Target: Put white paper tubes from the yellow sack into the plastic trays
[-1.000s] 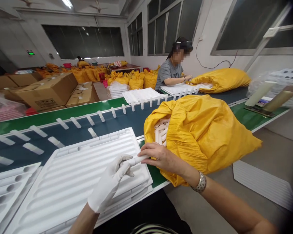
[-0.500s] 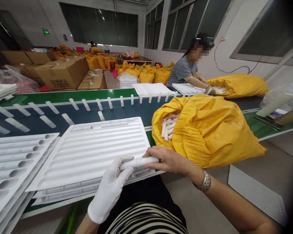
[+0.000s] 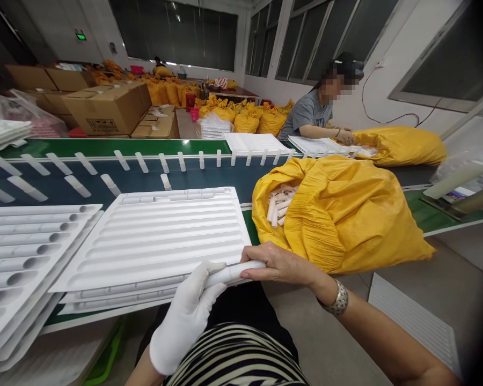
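A white plastic tube (image 3: 229, 274) lies between my two hands, over the front edge of a grooved white tray (image 3: 156, 236). My left hand (image 3: 189, 311), in a white glove, grips the tube's left end. Bare fingers of my right hand (image 3: 276, 262) close round its right end, with a silver bracelet at that wrist. In the tray's far groove lie several white tubes (image 3: 139, 199); similar trays are stacked beneath. A yellow sack (image 3: 346, 214) beside my right hand gapes open and shows many pinkish-white tubes (image 3: 279, 203).
Another stack of tube-filled trays (image 3: 20, 257) stands at the left. Beyond, a dark conveyor belt (image 3: 193, 177) carries spaced white tubes. Across it, a co-worker (image 3: 312, 115) reaches into another yellow sack (image 3: 406, 147). Cardboard boxes (image 3: 108, 110) stand behind. A white tray (image 3: 414, 321) lies on the floor at right.
My view has shifted slightly. Both hands keep hold of the tube, which sits a little nearer the tray's front edge. The co-worker's hands have drawn up from the far trays.
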`<action>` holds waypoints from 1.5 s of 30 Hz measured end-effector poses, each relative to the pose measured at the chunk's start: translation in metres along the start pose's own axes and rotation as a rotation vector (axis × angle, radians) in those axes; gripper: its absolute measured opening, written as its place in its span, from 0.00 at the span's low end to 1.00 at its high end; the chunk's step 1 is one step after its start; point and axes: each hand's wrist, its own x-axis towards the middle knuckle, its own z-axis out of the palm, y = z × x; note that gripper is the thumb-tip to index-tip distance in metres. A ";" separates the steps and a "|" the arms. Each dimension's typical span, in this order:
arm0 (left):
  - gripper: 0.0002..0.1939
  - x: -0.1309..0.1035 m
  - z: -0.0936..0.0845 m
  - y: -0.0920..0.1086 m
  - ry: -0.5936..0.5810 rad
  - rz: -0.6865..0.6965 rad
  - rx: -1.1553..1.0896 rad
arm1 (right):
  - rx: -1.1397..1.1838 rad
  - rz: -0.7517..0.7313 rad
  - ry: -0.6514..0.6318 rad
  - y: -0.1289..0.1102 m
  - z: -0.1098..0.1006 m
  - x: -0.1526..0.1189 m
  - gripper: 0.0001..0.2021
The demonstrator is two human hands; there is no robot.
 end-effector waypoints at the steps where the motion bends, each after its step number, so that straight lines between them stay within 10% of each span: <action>1: 0.14 -0.001 0.001 -0.002 0.007 0.029 0.001 | 0.001 0.005 -0.002 0.000 0.000 0.000 0.17; 10: 0.16 -0.003 -0.011 0.020 -0.259 -0.164 -0.092 | -0.107 -0.165 -0.022 0.007 0.008 -0.003 0.18; 16: 0.18 -0.001 -0.024 0.018 -0.164 -0.377 -0.276 | -0.131 -0.191 0.255 0.015 -0.001 -0.021 0.15; 27: 0.21 0.003 -0.020 0.016 -0.303 -0.335 -0.391 | -0.137 -0.383 0.256 0.013 0.020 -0.002 0.11; 33: 0.10 -0.009 -0.012 0.009 -0.111 -0.107 -0.064 | -0.007 -0.137 0.144 0.007 0.021 -0.005 0.15; 39: 0.20 -0.016 0.001 -0.020 -0.006 0.373 0.150 | 0.148 -0.021 0.033 0.001 0.028 0.003 0.17; 45: 0.12 0.001 -0.001 -0.013 -0.188 0.326 0.329 | 0.024 0.057 0.001 -0.008 0.032 0.019 0.18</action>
